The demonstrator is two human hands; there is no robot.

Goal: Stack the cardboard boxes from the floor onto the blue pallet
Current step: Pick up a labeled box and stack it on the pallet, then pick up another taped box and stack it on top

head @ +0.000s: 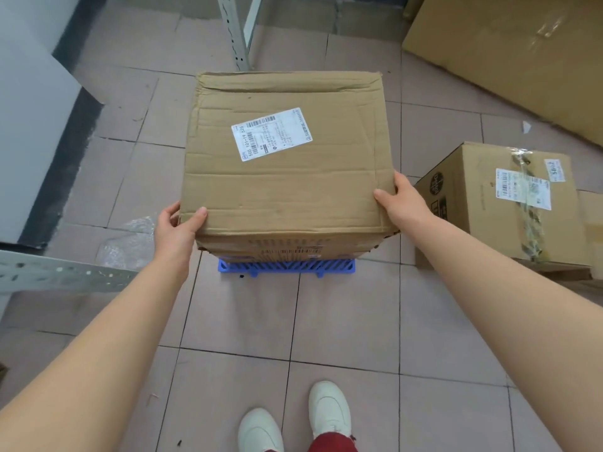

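A large, creased cardboard box [287, 177] with a white shipping label fills the middle of the view. My left hand [177, 225] grips its near left corner and my right hand [399, 199] grips its near right corner. Beneath it shows the edge of another box [287, 249] resting on the blue pallet [287, 266], of which only the near rim is visible. Whether the top box rests on the lower one or hangs just above it, I cannot tell. Another taped cardboard box [502, 200] with labels stands on the floor to the right.
A big flat carton [515, 50] leans at the upper right. A metal shelf upright [235, 31] stands behind the pallet and a perforated metal rail [62, 272] juts in at the left. Crumpled clear plastic [127, 239] lies on the tiles. My white shoes [293, 422] are at the bottom.
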